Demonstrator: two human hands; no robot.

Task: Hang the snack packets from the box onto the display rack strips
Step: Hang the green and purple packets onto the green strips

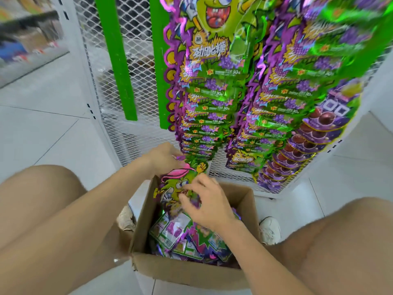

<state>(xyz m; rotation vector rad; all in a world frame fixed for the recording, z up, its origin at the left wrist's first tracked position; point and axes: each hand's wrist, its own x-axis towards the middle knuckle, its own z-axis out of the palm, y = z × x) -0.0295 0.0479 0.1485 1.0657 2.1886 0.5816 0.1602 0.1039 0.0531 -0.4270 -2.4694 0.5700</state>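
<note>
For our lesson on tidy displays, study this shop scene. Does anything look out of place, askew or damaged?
Nothing looks spilled or damaged. The packets in the cardboard box lie jumbled at mixed angles. The two green strips on the left hang bare beside the loaded strips.

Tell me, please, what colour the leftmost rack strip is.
The leftmost strip is bright green, head view.
</note>
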